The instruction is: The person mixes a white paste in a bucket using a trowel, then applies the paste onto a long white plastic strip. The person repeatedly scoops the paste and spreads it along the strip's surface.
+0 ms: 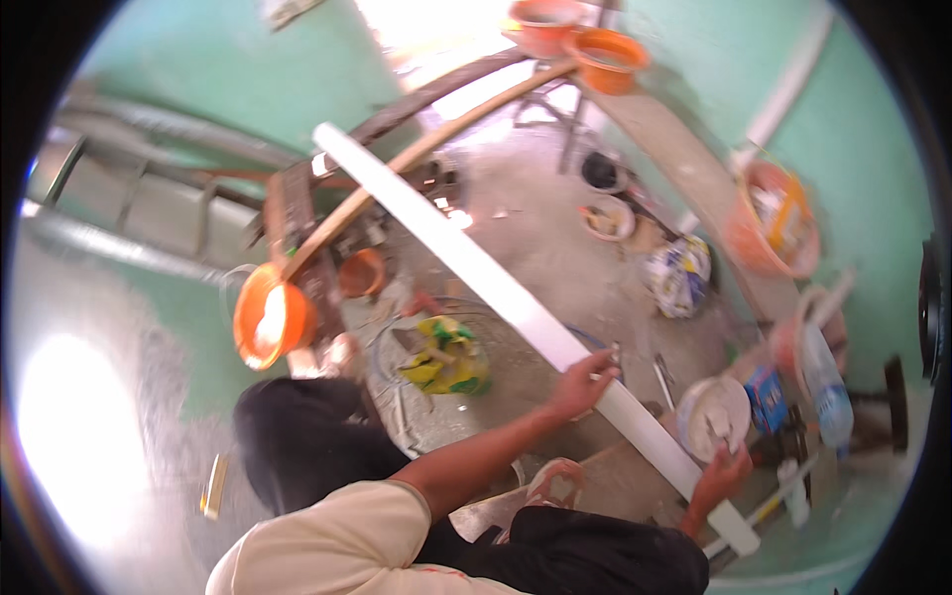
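A long white board [456, 258] runs diagonally from upper left to lower right. My left hand [585, 382] is curled at the board's right-hand part, gripping it, with a small pale item at the fingertips that I cannot make out. My right hand [721, 474] is closed on a putty tool [722, 432] in a white bowl [702, 402] of pale paste, just right of the board. A blue box [766, 399] and a clear plastic bottle [831, 397] stand beside the bowl. A yellow-green bag [443, 367] lies on the floor left of the board.
Planks [674, 159] carry orange buckets [607, 61]; another orange bucket [273, 317] is at left. A metal ladder [129, 253] leans along the green wall [228, 69]. A pink bucket [769, 228] sits at right. The dusty floor [506, 208] holds tubs and scraps.
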Available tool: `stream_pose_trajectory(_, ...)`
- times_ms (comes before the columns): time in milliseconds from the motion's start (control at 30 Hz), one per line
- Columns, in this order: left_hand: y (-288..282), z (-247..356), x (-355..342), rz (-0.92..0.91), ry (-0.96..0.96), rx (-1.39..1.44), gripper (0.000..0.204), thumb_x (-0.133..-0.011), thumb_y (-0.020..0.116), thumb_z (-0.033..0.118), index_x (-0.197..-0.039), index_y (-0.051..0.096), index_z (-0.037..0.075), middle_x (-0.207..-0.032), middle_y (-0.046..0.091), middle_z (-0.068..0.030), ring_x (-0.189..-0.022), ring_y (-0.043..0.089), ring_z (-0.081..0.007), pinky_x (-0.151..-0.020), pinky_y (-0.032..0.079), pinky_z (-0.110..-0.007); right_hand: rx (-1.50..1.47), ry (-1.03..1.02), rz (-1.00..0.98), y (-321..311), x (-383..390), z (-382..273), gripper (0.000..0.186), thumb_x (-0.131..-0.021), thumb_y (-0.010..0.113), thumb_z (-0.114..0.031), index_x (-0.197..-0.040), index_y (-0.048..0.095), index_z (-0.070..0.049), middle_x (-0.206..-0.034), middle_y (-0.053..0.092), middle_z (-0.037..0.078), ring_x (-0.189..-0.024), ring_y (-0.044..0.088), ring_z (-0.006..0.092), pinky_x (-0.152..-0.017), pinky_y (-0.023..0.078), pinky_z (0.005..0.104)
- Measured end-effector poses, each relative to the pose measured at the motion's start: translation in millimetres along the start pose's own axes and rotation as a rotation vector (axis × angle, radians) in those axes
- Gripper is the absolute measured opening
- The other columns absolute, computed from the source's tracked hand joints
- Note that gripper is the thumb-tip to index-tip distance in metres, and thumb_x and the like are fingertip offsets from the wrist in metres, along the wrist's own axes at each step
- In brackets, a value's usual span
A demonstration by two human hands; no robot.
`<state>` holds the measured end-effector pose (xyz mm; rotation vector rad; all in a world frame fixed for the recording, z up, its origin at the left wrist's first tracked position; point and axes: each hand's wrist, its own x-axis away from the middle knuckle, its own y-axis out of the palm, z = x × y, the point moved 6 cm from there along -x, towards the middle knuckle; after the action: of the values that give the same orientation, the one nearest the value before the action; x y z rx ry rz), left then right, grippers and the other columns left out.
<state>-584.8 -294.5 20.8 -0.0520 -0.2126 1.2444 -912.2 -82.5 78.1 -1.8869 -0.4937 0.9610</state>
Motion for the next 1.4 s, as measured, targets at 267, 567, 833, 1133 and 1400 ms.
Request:
stream_pose_trajectory(267,-10,1,10,-0.048,-0.030,-0.019,0.044,-0.104,0.067,0.019,-0.144,0.059,0.004,-0.122,0.073,-0.0168,-0.111,0.072,-0.0223,-0.093,0.059,-0.037,-0.180,-0.060,-0.022,-15,13,-60,0.033,-0.093,0.075,-0.018,-0.121,0.067,-0.004,-0.119,0.065,0.016,-0.117,0.059,0.0384,-0.104,0.042,0.0498)
stream_pose_trajectory(567,-7,4,11,-0.166,-0.039,-0.102,0.048,-0.102,0.067,0.029,-0.142,0.060,0.002,-0.119,0.074,-0.0197,-0.115,0.072,-0.0312,-0.100,0.054,-0.042,-0.247,0.008,-0.074,-12,12,-54,0.033,-0.093,0.073,-0.015,-0.123,0.065,-0.002,-0.119,0.063,0.018,-0.117,0.058,0.0398,-0.102,0.042,0.0520)
stream_pose_trajectory(833,-47,3,10,-0.060,-0.041,-0.230,0.049,-0.103,0.066,0.032,-0.142,0.060,0.004,-0.124,0.073,-0.0193,-0.116,0.071,-0.0316,-0.099,0.055,-0.042,-0.359,-0.091,-0.126,10,-21,-85,0.029,-0.097,0.070,-0.016,-0.122,0.065,-0.001,-0.117,0.065,0.019,-0.115,0.059,0.0397,-0.100,0.046,0.0509)
stream_pose_trajectory(1133,-62,-6,20,0.054,-0.047,-0.229,0.046,-0.101,0.067,0.031,-0.138,0.063,0.003,-0.119,0.074,-0.0211,-0.111,0.072,-0.0330,-0.096,0.056,-0.043,-0.460,-0.143,-0.266,36,-22,-117,0.028,-0.097,0.069,-0.014,-0.121,0.065,0.000,-0.110,0.066,0.017,-0.107,0.062,0.0356,-0.094,0.046,0.0484)
stream_pose_trajectory(1400,-72,-14,14,0.092,-0.102,-0.195,0.045,-0.103,0.066,0.027,-0.142,0.061,0.005,-0.125,0.073,-0.0182,-0.114,0.071,-0.0287,-0.097,0.056,-0.041,-0.549,-0.141,-0.419,47,-21,-130,0.030,-0.095,0.070,-0.013,-0.121,0.065,0.000,-0.106,0.065,0.016,-0.104,0.062,0.0361,-0.093,0.047,0.0478)
